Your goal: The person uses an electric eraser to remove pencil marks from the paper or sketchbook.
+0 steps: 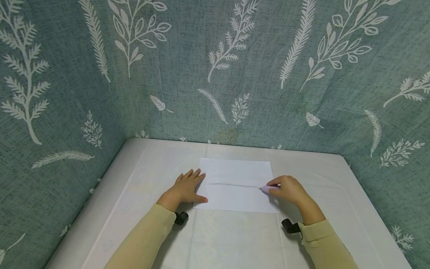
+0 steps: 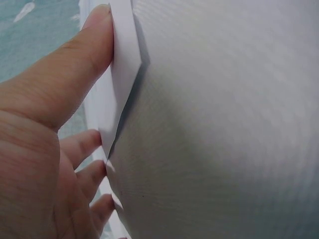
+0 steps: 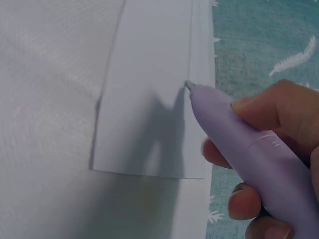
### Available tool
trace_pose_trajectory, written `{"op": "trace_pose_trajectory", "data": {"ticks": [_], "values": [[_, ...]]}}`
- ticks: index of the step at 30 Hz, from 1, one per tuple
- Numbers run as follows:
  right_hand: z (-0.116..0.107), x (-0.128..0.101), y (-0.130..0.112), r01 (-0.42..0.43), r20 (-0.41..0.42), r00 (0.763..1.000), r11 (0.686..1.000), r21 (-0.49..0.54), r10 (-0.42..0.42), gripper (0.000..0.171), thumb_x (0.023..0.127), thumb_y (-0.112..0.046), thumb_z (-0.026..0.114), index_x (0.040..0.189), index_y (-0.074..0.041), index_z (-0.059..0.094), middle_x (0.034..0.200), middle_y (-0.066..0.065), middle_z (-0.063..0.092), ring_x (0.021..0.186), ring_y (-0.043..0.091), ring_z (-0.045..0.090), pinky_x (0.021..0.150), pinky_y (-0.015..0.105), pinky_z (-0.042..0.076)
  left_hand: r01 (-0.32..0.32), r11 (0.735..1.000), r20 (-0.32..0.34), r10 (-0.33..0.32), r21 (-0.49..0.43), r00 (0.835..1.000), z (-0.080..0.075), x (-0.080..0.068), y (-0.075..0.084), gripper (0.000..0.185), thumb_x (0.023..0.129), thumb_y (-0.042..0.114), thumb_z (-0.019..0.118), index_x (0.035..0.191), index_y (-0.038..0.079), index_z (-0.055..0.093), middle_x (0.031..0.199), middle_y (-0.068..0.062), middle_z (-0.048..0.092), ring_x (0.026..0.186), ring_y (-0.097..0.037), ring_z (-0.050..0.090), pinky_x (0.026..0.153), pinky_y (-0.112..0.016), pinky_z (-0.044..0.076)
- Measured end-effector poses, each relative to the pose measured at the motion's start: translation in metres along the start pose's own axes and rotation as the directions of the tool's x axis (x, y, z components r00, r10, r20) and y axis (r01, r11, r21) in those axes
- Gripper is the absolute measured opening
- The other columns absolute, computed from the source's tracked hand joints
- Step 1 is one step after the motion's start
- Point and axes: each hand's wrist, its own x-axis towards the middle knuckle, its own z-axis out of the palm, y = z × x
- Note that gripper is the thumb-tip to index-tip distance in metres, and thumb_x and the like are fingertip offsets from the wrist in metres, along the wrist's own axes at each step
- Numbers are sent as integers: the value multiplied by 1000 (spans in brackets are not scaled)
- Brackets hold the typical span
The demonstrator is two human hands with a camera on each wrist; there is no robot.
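Here, pen (image 3: 231,134) in right hand (image 1: 291,191).

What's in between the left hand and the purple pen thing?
In the head view, white paper lies between the left hand and the purple pen-like tool, with a faint line running across it to the tool's tip.

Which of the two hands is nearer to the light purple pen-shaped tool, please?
The right hand: it grips the light purple pen-shaped tool. The left hand is farther away, resting at the left edge of the paper.
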Motion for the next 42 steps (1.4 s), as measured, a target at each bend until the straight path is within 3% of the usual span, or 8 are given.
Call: {"op": "trace_pose_trajectory", "data": {"ticks": [10,18,26,33,42], "values": [[-4,0,-1,-10,-27,1000,1000,-27,9,21,87,-16,72,103,-6,80,108,15,74,106,37,66,91,53,51,-3,1000,-1,3,8,1000,1,0,0,103,78,59,79,158,14,33,166,-12,20,152,-38,12,119,-61,11],[-2,2,-2,3,-2,1000,1000,-7,-3,19,89,-19,74,103,-8,80,106,12,74,105,36,67,92,53,51,-3,1000,6,3,10,1000,-1,-1,0,103,78,59,79,158,14,33,166,-12,20,152,-38,12,119,-61,11],[-2,1,-2,-40,-13,999,999,-16,39,20,88,-17,73,105,-8,80,111,14,73,108,36,65,93,53,50,-1,1000,13,1,5,1000,-1,0,0,103,78,59,78,159,14,32,166,-12,19,152,-38,11,119,-61,10],[-1,2,-5,-3,12,1000,1000,14,2,17,89,-16,75,103,-7,80,105,11,75,105,35,66,93,53,51,5,1000,12,-5,3,1000,0,1,0,103,78,60,78,158,14,32,166,-12,19,152,-38,12,119,-61,11],[-4,3,-4,-50,6,999,999,-1,50,20,89,-19,73,104,-8,80,110,12,73,107,35,65,93,53,51,8,1000,13,-8,0,1000,-1,1,1,103,78,60,78,158,14,32,166,-12,19,152,-38,11,119,-61,10]]}}
